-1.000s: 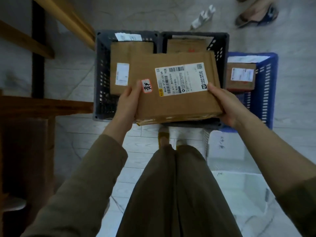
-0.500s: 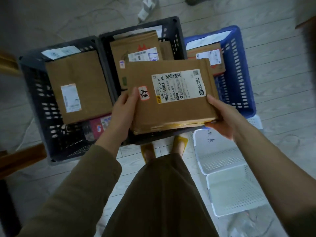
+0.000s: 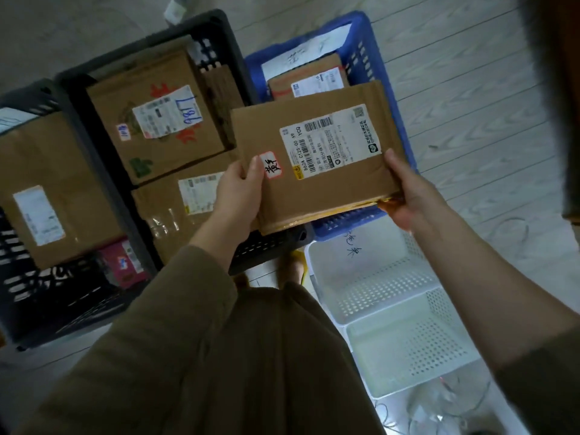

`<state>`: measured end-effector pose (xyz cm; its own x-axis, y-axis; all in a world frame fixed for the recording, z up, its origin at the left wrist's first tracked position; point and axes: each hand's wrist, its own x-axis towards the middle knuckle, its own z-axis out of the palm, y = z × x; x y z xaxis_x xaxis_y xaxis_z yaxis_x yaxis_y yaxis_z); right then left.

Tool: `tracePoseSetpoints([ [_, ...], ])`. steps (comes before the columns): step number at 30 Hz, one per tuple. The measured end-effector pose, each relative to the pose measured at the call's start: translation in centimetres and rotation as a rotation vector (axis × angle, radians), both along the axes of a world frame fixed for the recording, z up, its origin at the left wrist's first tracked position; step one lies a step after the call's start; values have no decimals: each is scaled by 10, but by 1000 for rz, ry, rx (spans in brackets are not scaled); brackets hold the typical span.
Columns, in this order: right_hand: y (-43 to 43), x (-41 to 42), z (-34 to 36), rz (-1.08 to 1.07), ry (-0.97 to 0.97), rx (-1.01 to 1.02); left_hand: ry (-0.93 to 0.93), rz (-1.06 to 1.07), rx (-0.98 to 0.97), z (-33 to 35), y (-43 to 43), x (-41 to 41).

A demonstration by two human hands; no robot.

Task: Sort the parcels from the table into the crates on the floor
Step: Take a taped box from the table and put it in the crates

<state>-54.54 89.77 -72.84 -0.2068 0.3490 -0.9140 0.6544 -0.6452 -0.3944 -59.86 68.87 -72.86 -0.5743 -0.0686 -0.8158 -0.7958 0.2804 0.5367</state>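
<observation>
Parcel (image 3: 317, 196) now rightward, over blue crate (image 3: 380, 67)

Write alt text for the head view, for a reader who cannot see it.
A person's left hand and right hand hold a flat cardboard parcel with a white shipping label over a blue crate on the floor. Two black crates to its left hold other boxes; white baskets sit nearer.
</observation>
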Motion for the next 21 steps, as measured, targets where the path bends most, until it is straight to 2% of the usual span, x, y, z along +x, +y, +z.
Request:
tracePoseSetpoints([
  [3, 23, -1, -11, -86, -10, 33, -14, 12, 22, -11, 30, -5],
  [8, 54, 1, -35, 24, -200, -1, -39, 4, 6, -36, 70, -9],
  [14, 66, 3, -77, -292, -99, 44, 16, -48, 24, -65, 97, -8],
  [21, 72, 3, -118, -340, -141, 121, -110, -15, 26, -112, 112, -3],
])
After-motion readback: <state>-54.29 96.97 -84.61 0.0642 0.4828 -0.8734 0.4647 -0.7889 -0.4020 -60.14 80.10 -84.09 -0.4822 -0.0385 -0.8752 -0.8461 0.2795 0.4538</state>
